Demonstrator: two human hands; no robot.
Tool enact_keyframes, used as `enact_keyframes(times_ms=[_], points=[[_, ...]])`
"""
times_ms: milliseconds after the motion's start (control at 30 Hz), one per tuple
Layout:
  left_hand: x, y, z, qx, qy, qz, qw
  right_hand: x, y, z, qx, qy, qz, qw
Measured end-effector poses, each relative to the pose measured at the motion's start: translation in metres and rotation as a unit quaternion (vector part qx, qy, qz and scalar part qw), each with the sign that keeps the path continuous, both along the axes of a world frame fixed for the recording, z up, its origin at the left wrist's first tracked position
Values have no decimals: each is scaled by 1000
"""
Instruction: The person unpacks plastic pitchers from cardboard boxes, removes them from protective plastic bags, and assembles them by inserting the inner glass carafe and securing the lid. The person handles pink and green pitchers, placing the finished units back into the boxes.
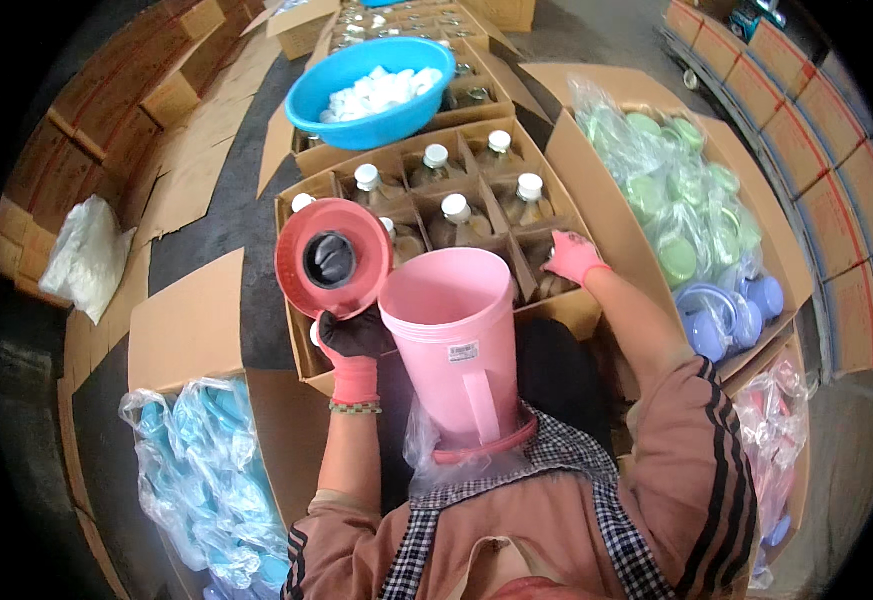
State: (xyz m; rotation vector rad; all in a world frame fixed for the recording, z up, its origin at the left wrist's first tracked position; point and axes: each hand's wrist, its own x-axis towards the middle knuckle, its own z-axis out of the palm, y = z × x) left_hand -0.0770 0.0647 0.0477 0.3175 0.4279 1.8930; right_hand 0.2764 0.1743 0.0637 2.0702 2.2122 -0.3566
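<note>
Pink-gloved right hand (576, 257), bottle (555, 284) beneath, its top mostly hidden

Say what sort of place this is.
Probably a warehouse or packing workshop: bottles stand in a divided carton, a blue basin holds a heap of small white pieces, and boxes are stacked along the right.

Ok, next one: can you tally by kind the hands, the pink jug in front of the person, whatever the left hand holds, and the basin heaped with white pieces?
Hands: 2, the left hand and the right hand
Pink jug: 1
Round red piece, held in the left hand: 1
Blue basin: 1
Total: 5
</note>
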Motion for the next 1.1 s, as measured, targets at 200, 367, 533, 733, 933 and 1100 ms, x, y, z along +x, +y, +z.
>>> enact_keyframes(times_ms=[200, 367, 533, 733, 933, 1100], points=[[-8, -5, -2, -25, 63, 24, 997, 0, -6, 111, 15, 3, 19, 1000], [-12, -12, 7, -40, 90, 79, 992, 16, -27, 261, 176, 16, 42, 983], [-1, -30, 50, -57, 21, 19, 998, 89, -76, 334, 258, 411, -45, 873], [50, -8, 123, 242, 26, -186, 952, 98, -104, 251, 200, 702, -107, 675], [26, 68, 145, 363, 170, -211, 892, -60, -88, 131, -41, 900, -15, 433], [-37, 54, 143, 315, 166, -180, 917, -108, -71, 144, -123, 743, 206, 625]])
